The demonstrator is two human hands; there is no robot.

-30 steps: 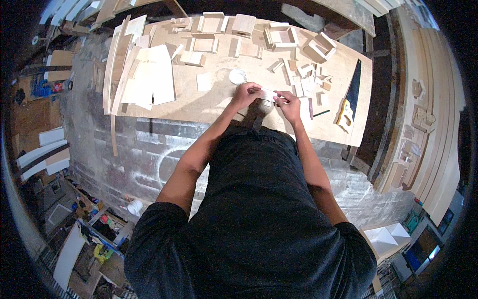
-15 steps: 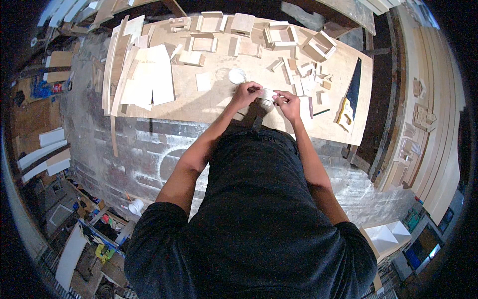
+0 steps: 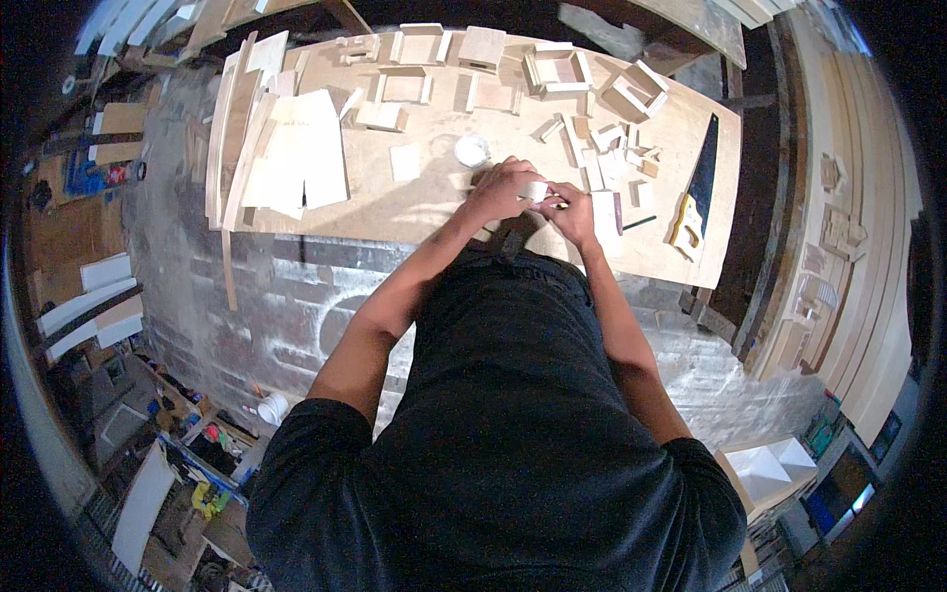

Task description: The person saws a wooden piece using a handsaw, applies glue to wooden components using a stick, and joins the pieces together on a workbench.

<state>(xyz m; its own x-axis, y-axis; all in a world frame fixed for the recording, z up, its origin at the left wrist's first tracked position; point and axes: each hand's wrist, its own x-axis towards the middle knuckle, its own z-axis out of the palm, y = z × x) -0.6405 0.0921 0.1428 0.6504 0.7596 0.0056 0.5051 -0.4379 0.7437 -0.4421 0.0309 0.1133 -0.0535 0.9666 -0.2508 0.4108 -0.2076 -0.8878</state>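
Observation:
Close to my body, over the front edge of the plywood table (image 3: 395,219), both hands meet at a small pale wooden piece (image 3: 534,191). My left hand (image 3: 506,188) is closed around it from the left, covering much of it. On its right side, the fingers of my right hand (image 3: 571,212) pinch at the piece's lower edge; any finer detail there is too small to tell. Just beyond my left hand stands a small round white tub (image 3: 472,150). A flat pale piece (image 3: 605,210) lies to the right of my right hand, with a dark pencil-like stick (image 3: 639,223) beside it.
A handsaw (image 3: 696,192) with a yellow handle lies at the table's right. Small wooden frames and boxes (image 3: 557,69) line the far side. Loose offcuts (image 3: 614,158) are scattered right of centre. Boards and strips (image 3: 296,148) cover the left end.
My left hand has shifted right and wrapped over the wooden piece, which both hands held by its ends before. My right hand has moved slightly nearer my body.

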